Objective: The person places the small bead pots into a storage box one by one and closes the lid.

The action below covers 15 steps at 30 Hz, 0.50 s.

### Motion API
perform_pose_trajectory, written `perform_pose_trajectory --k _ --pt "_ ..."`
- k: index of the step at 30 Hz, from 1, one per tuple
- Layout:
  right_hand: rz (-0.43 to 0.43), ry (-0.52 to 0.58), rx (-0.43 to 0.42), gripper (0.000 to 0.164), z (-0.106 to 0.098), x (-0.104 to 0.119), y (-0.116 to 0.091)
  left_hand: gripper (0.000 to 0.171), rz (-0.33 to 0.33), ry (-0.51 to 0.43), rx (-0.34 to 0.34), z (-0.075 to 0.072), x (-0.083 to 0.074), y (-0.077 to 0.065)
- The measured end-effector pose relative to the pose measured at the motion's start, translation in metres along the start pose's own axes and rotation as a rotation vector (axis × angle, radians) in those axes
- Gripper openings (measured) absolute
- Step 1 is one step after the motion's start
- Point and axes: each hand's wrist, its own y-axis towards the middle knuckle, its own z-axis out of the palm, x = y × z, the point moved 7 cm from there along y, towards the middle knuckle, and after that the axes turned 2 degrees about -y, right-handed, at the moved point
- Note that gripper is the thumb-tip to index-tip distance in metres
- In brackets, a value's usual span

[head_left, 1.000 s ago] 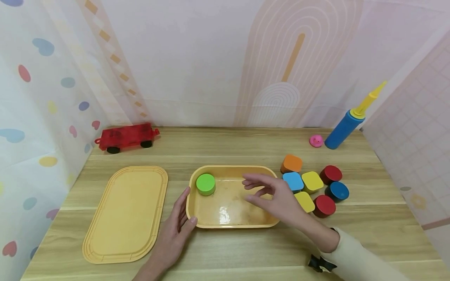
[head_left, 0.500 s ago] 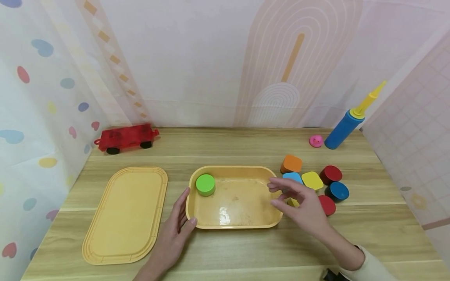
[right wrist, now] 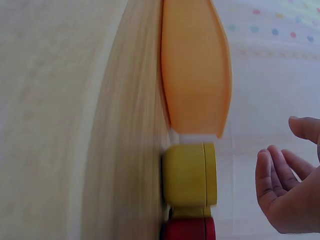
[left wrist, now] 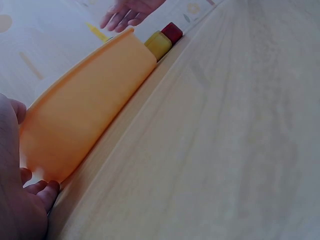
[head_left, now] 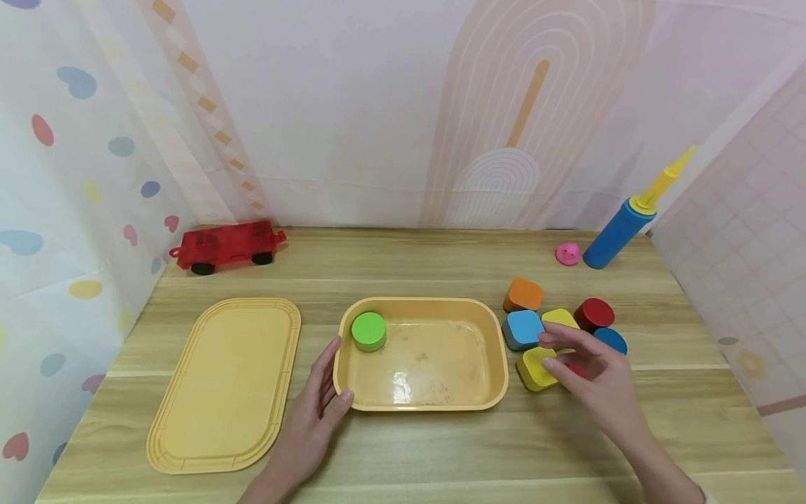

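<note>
A yellow plastic box point(head_left: 434, 404) stands on the table, with a round green block point(head_left: 369, 331) inside at its far left corner. My left hand point(head_left: 311, 413) holds the box's near left corner, thumb on the front side and fingers along the left end. Above the blocks at right hovers my right hand point(head_left: 601, 388), its fingers loosely bent and nothing held. Nearest to it lie a yellow block point(head_left: 535, 369) and a light blue block point(head_left: 522, 329). A second yellow block point(head_left: 559, 319) and a red block point(head_left: 578, 367) are partly hidden by this hand.
An orange block point(head_left: 523, 294), a dark red block point(head_left: 595, 314) and a dark blue block point(head_left: 611, 339) complete the cluster. Behind them stand a pink duck point(head_left: 568, 254) and a blue pump point(head_left: 620, 234). At left are a yellow lid point(head_left: 227, 385) and a red toy wagon point(head_left: 228, 245).
My right hand has moved rightward from over the box to above the blocks. My left hand, the box and the green block have stayed in place.
</note>
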Motion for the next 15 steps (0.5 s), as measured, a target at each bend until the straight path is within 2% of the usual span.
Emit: perform_pose_trajectory --k 3,9,15 --pt "0.036 0.025 -0.033 0.045 -0.011 -0.005 -0.004 0.075 0.0 -0.002 -0.001 -0.001 0.0 -0.001" --pt "0.051 0.075 -0.075 0.046 -0.028 -0.013 -0.011 0.075 -0.001 -0.01 0.001 -0.001 0.0 -0.001" --pt "0.105 0.018 -0.115 0.045 -0.045 -0.025 -0.018 0.075 -0.004 -0.015 0.008 0.0 -0.001 -0.001"
